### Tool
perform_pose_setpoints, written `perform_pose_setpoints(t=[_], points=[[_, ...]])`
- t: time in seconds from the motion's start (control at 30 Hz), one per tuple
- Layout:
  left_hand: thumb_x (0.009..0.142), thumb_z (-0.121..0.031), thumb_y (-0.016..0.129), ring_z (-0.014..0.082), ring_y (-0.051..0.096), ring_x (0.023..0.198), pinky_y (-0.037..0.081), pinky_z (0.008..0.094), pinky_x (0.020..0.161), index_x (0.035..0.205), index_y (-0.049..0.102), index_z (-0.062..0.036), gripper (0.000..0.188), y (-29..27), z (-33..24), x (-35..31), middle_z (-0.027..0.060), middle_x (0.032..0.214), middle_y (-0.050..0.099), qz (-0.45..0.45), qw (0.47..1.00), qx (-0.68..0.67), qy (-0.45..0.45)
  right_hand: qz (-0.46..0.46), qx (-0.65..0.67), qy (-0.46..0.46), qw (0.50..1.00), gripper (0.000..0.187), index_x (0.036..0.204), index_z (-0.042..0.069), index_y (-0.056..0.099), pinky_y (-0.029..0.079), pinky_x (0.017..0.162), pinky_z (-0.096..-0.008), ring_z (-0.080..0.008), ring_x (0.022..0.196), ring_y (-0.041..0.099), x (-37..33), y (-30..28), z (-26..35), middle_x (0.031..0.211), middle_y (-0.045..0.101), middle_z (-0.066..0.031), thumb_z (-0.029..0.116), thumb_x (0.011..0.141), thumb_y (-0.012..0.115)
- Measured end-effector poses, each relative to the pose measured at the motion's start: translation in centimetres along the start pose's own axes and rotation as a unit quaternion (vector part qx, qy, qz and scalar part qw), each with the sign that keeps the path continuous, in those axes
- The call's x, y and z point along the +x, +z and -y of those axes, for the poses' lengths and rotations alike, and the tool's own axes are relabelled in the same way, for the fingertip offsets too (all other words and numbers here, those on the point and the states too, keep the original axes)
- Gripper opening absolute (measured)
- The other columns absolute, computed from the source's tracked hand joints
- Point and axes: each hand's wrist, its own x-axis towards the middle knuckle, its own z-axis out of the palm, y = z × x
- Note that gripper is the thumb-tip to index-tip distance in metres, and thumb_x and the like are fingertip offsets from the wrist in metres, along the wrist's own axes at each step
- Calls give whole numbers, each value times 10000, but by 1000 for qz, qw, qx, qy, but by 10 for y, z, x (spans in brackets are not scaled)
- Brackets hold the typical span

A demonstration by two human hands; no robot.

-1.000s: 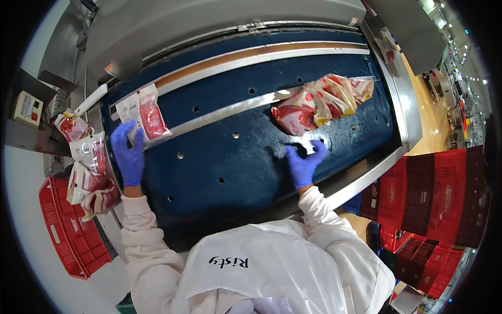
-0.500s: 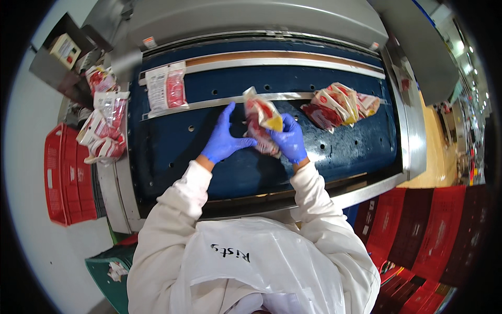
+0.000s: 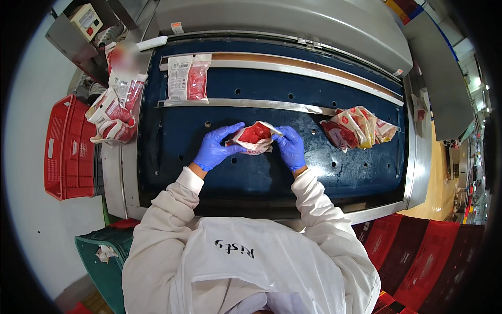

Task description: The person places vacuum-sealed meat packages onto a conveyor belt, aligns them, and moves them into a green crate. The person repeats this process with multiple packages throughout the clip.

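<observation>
Both my hands wear blue gloves over the dark blue machine bed (image 3: pixel 209 183). Between them is a white and red plastic bag (image 3: pixel 255 148) with its mouth spread wide, showing red contents like meat inside. My left hand (image 3: pixel 215 146) grips the bag's left side, thumb along the front. At its right upper edge, my right hand (image 3: pixel 290 147) pinches the rim. A flat filled bag (image 3: pixel 188 78) lies at the far left across the metal strips. Off to the right, several filled bags (image 3: pixel 358 127) rest overlapping in a pile.
More filled bags (image 3: pixel 112 118) are heaped on the left ledge, beside a red crate (image 3: pixel 68 152). A green bin (image 3: pixel 99 267) stands lower left. Behind the bed rises a grey machine lid (image 3: pixel 293 23). Stacked red crates (image 3: pixel 418 256) fill the lower right.
The bag, previously tilted and bunched in my right hand, is now upright with its mouth open. My left hand has closed on its side. The whole view has shifted slightly.
</observation>
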Motion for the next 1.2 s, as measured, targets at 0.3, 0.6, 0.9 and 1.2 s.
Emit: perform_pose_setpoints(t=[0.3, 0.6, 0.9, 1.2], points=[[918, -131, 616, 127, 637, 892, 503, 272, 822, 1019, 672, 2, 176, -10, -8, 19, 91, 993, 693, -141, 988, -67, -6, -83, 241, 187, 949, 115, 946, 61, 548, 424, 746, -229, -64, 832, 453, 25, 32, 40, 864, 482, 35, 173, 970, 542], [904, -118, 636, 100, 613, 873, 479, 253, 833, 1057, 666, 1, 197, -6, 21, 20, 54, 947, 685, -139, 974, -123, -133, 13, 153, 309, 939, 96, 879, 24, 567, 446, 671, -250, -90, 723, 501, 39, 17, -14, 737, 521, 36, 88, 834, 623], [899, -81, 623, 119, 627, 854, 488, 271, 820, 1002, 673, -1, 139, -14, 16, 15, 69, 912, 693, -101, 988, -53, -106, 30, 174, 290, 941, 103, 895, 28, 637, 463, 712, -225, -76, 746, 551, 34, 6, -5, 795, 602, 6, 86, 831, 692], [910, -110, 599, 198, 651, 779, 519, 308, 736, 967, 653, 5, 139, -81, -66, 89, 102, 869, 673, -102, 977, 147, 118, 109, -121, -101, 982, 111, 796, 60, 663, 466, 656, -305, -206, 722, 606, 130, -24, 73, 769, 618, -84, 125, 759, 744]])
